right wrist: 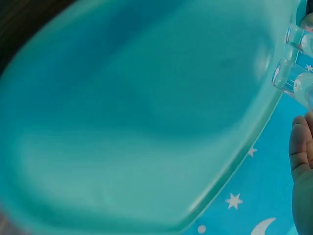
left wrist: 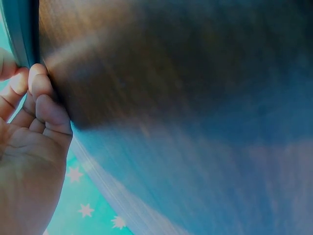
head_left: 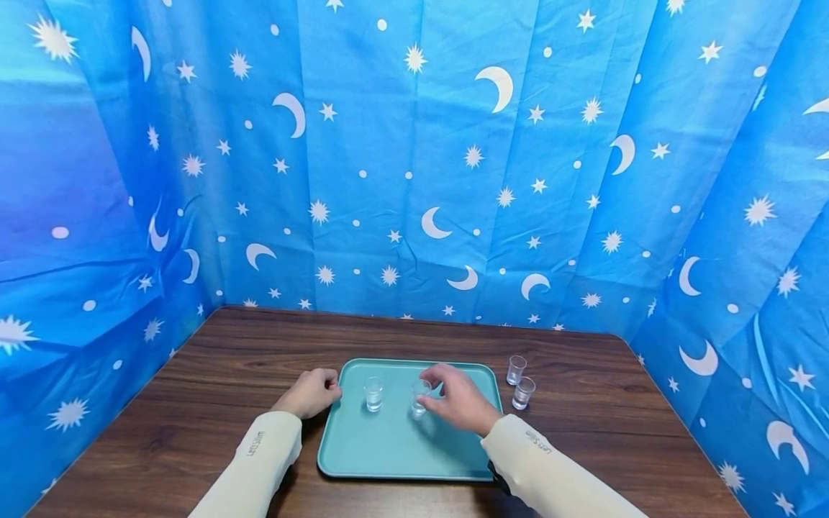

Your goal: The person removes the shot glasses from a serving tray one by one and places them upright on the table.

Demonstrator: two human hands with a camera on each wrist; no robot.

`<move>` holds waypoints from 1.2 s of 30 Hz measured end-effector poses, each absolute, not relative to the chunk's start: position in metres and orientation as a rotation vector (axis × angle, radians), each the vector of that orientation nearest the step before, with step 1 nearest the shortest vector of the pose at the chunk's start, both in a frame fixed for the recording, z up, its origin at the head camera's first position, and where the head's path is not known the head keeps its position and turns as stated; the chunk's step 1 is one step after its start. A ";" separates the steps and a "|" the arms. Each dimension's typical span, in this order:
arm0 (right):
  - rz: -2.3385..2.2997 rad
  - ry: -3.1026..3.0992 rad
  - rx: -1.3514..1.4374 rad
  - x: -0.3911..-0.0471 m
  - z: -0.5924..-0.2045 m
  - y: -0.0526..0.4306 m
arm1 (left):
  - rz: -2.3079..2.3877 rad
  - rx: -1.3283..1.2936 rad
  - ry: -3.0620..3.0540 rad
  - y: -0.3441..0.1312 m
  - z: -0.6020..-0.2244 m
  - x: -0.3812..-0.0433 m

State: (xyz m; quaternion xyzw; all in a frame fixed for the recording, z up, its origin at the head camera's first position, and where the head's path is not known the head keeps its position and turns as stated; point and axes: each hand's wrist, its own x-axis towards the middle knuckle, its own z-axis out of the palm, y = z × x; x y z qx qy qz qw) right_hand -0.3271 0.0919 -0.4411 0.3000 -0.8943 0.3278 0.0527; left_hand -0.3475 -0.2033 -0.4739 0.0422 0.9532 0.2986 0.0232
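Note:
A green tray (head_left: 363,453) lies on the table. At its left edge my left hand (head_left: 312,393) pinches the rim; the left wrist view shows the curled fingers (left wrist: 41,85) at the tray's edge (left wrist: 22,34). My right hand (head_left: 461,400), over the tray's right half, holds a clear shot glass (head_left: 419,392) between thumb and fingers. That glass is upright, close over or on the tray. Left of it another clear shot glass (head_left: 373,394) stands on the tray. The right wrist view catches only part of the right hand (right wrist: 302,161), beside the nearer glass (right wrist: 291,81).
Two more clear shot glasses, one behind (head_left: 516,370) and one in front (head_left: 524,393), stand on the wooden table (head_left: 583,446) just right of the tray. A blue curtain (head_left: 388,180) with moons and stars encloses the table's back and sides.

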 end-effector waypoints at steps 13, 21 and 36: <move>0.842 -2.717 0.790 -0.325 -0.429 0.152 | 0.948 0.145 2.928 -0.202 -0.473 -0.348; 0.809 -2.736 0.773 -0.321 -0.430 0.173 | 0.943 0.153 2.938 -0.203 -0.475 -0.350; 0.840 -2.761 0.686 -0.313 -0.431 0.208 | 0.928 0.160 2.941 -0.203 -0.475 -0.351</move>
